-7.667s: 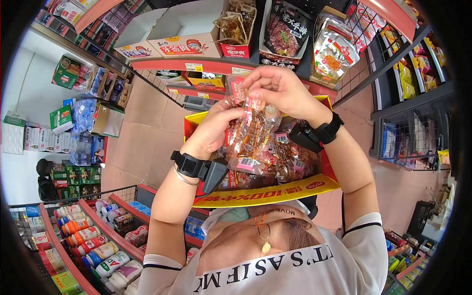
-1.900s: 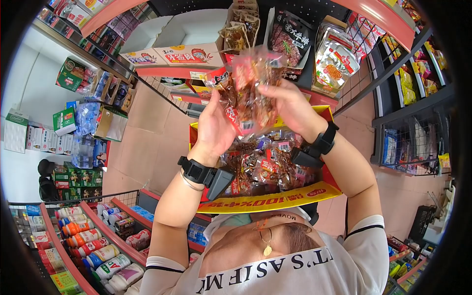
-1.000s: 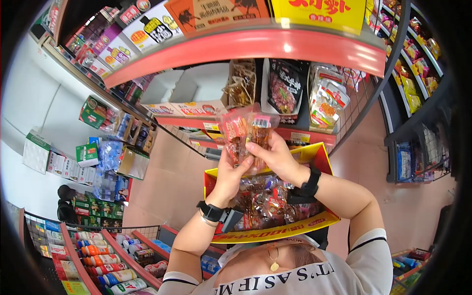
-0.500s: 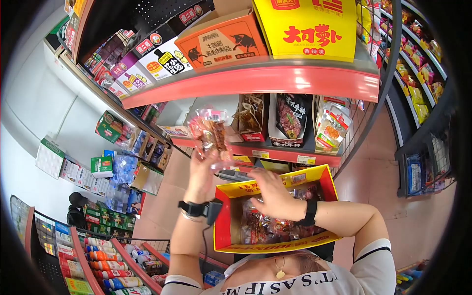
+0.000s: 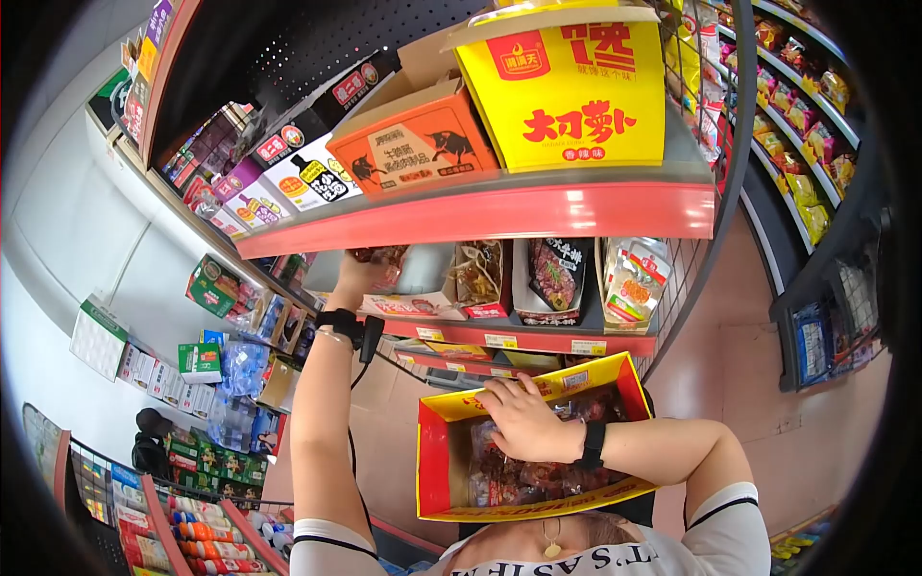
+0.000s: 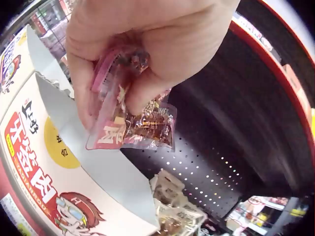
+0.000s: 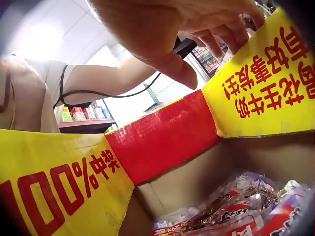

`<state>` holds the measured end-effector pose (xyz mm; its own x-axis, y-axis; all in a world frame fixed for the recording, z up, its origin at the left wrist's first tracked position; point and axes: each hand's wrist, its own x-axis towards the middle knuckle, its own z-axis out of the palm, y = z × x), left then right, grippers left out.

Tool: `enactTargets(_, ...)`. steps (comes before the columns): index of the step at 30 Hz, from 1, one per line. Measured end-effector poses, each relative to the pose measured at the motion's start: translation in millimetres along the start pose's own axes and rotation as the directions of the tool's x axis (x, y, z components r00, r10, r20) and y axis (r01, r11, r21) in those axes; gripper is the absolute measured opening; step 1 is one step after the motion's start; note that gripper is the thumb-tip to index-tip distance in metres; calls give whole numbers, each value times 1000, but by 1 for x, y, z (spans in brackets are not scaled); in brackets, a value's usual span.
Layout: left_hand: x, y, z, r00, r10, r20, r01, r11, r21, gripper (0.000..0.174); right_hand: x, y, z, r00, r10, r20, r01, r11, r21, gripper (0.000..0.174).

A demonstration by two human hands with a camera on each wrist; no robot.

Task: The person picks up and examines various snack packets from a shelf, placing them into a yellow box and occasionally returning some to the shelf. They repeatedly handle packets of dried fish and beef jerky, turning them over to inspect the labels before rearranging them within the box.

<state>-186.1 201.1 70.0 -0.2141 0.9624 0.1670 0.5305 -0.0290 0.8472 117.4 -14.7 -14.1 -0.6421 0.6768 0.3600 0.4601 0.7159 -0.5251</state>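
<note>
My left hand (image 5: 360, 276) reaches into the shelf at a white open display box (image 5: 413, 305). In the left wrist view, the thumb and fingers pinch clear-plastic snack packets (image 6: 150, 125) with brown contents and pink-red print, just above the box's grey-white inside. My right hand (image 5: 528, 422) lies over a yellow and red carton (image 5: 434, 470), its fingers loosely extended at the far flap. Inside the carton are several similar snack packets (image 7: 236, 211). The right wrist view shows the right fingertips at the top edge of the yellow flap (image 7: 261, 93), holding no packet.
Right of the white box stand a box of brown snack packs (image 5: 477, 274), a black-pack box (image 5: 555, 278) and a box of white-red pouches (image 5: 637, 283). Close above runs an upper shelf edge (image 5: 499, 213), bearing an orange box (image 5: 413, 144) and a yellow box (image 5: 576, 96).
Both hands held the packets over the carton earlier. The right hand has let go and dropped to the carton; the left has carried them forward and left into the shelf. The head view has tilted up.
</note>
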Motion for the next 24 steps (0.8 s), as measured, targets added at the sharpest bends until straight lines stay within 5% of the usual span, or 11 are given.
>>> enactTargets(1,25,-29,5,1000,5,1,-5,1000,-4,53,0,0,0,1000,1,-3,-1,1000,-6,49)
enactTargets(3,78,-93,20,974,-68,215,175,830,-530,52,1,1,0,1000,5,-4,-5,1000,4,49)
enactTargets(4,64,-76,21,965,109,239,-150,975,164,47,1,2,2,1000,-1,-16,1,1000,3,49)
enactTargets(7,37,-49,27,898,291,329,-346,930,121,46,2,4,1,1000,-2,-1,2,1000,-6,50)
enactTargets(8,44,-47,28,854,296,428,-464,806,367,51,2,5,1,1000,-5,-6,5,1000,-8,50)
enactTargets(12,32,-47,29,919,141,367,-270,905,329,63,3,7,2,1000,-7,-3,7,1000,-7,49)
enactTargets(14,29,-55,31,975,14,221,-52,985,166,77,5,7,1,1000,-19,17,19,999,-43,48)
enactTargets(17,64,-119,28,983,144,109,-161,973,166,67,4,8,3,999,-31,16,32,996,-82,46)
enactTargets(18,53,-102,27,984,140,108,-157,974,165,67,4,8,3,999,-31,20,33,996,-81,46)
enactTargets(20,29,-63,23,993,113,37,-113,799,590,78,3,9,3,999,-47,-11,45,995,-86,44)
enactTargets(24,-1,-35,16,957,270,-109,-151,779,609,63,3,11,2,998,-23,62,30,992,-120,50)
